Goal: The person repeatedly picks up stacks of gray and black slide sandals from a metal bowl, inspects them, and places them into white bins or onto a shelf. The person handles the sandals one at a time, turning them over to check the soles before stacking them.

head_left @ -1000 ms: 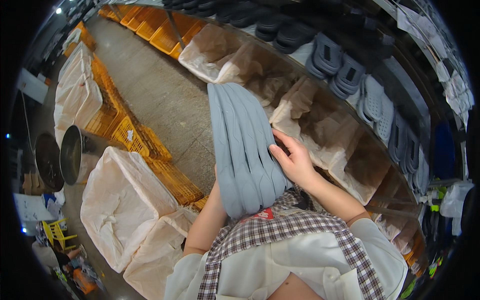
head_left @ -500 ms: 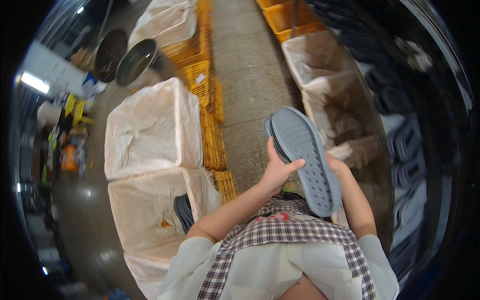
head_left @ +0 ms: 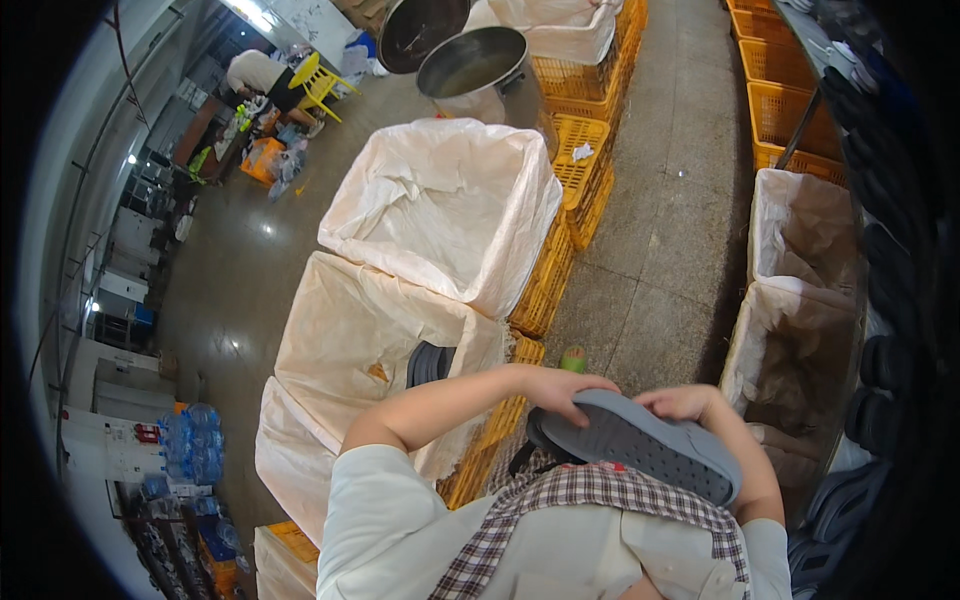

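Observation:
Close to my apron, a grey shoe sole [head_left: 650, 440] with rows of small holes lies aslant, with at least one darker sole [head_left: 545, 432] behind its left end. My left hand [head_left: 572, 392] grips that left end, thumb on the sole's face. Curled fingers of my right hand [head_left: 682, 402] meet the sole's far edge; the palm side is hidden. To the left, more dark grey soles [head_left: 430, 365] rest inside a cloth-lined crate [head_left: 340, 335], partly behind my left forearm.
Another lined crate [head_left: 440, 215] stands beyond, beside yellow plastic crates [head_left: 575, 165] and a large metal pot [head_left: 475, 75]. Lined bins [head_left: 790, 300] stand on the right, near a rack of dark soles [head_left: 885, 300]. Far left, a person [head_left: 262, 75] bends near a yellow chair [head_left: 318, 85].
My view has swung left. The soles have come nearer my body and turned from steep to more level. My right hand has shifted from the sole's side to its far edge.

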Tool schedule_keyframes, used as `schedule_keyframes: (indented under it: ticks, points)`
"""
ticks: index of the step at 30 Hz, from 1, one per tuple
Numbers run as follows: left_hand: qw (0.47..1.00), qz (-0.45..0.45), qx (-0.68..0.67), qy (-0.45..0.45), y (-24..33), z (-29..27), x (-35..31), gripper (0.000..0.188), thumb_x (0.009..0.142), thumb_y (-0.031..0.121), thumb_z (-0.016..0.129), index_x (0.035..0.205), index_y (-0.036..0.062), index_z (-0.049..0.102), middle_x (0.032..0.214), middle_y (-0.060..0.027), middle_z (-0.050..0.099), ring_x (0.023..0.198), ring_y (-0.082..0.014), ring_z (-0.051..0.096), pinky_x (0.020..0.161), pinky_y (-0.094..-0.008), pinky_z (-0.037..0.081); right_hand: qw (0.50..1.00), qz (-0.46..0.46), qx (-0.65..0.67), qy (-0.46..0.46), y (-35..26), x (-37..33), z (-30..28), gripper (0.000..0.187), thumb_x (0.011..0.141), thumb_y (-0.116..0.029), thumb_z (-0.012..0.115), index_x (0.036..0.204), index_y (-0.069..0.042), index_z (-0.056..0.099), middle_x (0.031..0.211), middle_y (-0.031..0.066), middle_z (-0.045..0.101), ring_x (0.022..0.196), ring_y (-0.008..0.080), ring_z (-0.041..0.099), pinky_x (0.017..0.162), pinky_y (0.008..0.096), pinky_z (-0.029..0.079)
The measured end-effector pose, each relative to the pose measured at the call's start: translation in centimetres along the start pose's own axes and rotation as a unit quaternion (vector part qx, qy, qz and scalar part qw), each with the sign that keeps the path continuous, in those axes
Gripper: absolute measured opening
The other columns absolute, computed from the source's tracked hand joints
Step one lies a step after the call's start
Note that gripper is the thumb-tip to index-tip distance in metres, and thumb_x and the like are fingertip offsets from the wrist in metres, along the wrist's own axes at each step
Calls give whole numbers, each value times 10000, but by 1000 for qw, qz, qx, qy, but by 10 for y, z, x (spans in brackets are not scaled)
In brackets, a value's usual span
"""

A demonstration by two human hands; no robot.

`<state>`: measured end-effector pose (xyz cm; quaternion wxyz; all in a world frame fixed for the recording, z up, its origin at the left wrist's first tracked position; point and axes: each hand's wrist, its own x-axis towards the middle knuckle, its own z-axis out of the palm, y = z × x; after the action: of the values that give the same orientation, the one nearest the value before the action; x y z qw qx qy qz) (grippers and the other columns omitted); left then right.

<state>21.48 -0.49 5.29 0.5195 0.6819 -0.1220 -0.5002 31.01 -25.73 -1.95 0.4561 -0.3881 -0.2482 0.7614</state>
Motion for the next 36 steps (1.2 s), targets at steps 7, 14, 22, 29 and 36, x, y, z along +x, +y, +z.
schedule_keyframes:
  ticks: [7,14,22,29,36]
  points:
    - [921,-20,-136,365,-86,-72,-122,693,764,158,688,1356,55,344,1290,-126,450,1199,-232,420,1005,-347,349,770,-250,143,569,-51,3,-99,282,941,-280,484,1153,-94,501,1017,39,607,825,111,599,647,223,471]
    - [715,-54,-96,691,-221,-245,-197,691,755,118,672,1344,41,319,1190,-203,518,1104,-301,514,918,-364,420,751,-13,221,622,0,51,-105,99,891,-200,539,954,-124,534,808,-15,593,662,85,577,535,214,436]
    - [713,-372,205,557,-402,-362,-32,674,724,258,686,1304,100,381,1014,-306,528,975,-420,538,834,-455,444,814,117,135,553,62,80,-58,233,857,-59,585,1076,-9,524,916,51,604,816,114,580,751,247,480]
    - [693,-364,-32,621,-489,-342,134,597,780,333,640,1281,106,409,1084,-271,526,1012,-390,524,780,-439,480,715,275,153,624,83,52,-27,244,829,-117,612,1031,3,546,832,53,606,743,122,586,680,254,472]
    - [793,-295,16,533,-507,-352,92,558,796,306,641,1254,69,429,1086,-257,528,998,-385,527,798,-445,471,754,253,105,597,53,93,-42,238,864,-147,587,1044,5,551,846,58,613,747,123,584,700,262,484]
